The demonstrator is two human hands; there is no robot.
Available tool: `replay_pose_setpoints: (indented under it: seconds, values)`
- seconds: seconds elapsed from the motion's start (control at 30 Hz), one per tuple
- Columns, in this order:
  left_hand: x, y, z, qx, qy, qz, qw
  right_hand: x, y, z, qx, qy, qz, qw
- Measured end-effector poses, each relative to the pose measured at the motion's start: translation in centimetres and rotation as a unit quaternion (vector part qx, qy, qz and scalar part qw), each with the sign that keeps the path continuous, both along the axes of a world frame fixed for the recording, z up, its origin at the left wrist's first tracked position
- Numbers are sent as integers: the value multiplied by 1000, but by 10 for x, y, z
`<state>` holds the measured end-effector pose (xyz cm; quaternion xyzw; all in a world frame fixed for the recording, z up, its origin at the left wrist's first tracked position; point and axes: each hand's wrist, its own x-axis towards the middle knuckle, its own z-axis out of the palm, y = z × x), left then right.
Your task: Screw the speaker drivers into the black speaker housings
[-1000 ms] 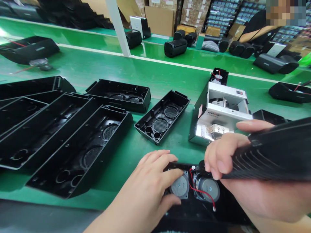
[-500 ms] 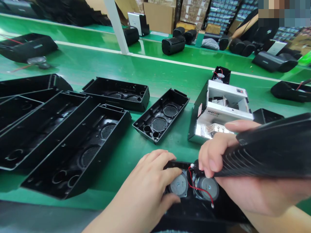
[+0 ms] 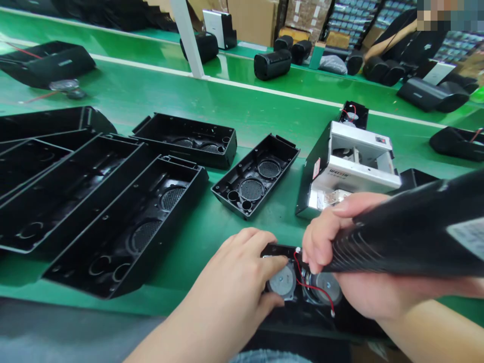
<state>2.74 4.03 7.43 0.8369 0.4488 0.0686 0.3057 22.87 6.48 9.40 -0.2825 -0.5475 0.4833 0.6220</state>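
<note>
Hands close together, and we've the left hand (image 3: 227,282) resting on a speaker (image 3: 282,282) in an open housing (image 3: 302,322), the right hand (image 3: 351,287) gripping a black shell (image 3: 416,237) just above.

Dark lettering on the white machine (image 3: 338,171) looks like "WEIXIN"! The label (image 3: 468,236) on the right-hand speaker case (image 3: 401,237)? Too blurred to read!

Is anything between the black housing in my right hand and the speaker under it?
Yes: the fingers of your right hand sit between the black housing and the speaker, and a red wire runs across the speaker's edge.
</note>
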Motion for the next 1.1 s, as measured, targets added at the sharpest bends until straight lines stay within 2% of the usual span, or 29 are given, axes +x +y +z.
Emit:
replay_pose_setpoints:
  seconds: [0.23, 0.53, 0.87, 1.1]
  values:
    - [5, 4, 8, -14, 24, -8, 1000, -11, 0, -11, 17, 18, 1, 1000]
    - [6, 3, 9, 4, 38, -12, 999, 2, -9, -25, 5, -1, 36, 999]
    - [6, 1, 11, 19, 39, -21, 999, 5, -8, -26, 10, -33, 26, 999]
    - [5, 0, 12, -9, 24, -7, 1000, 5, -11, -30, 4, -30, 24, 999]
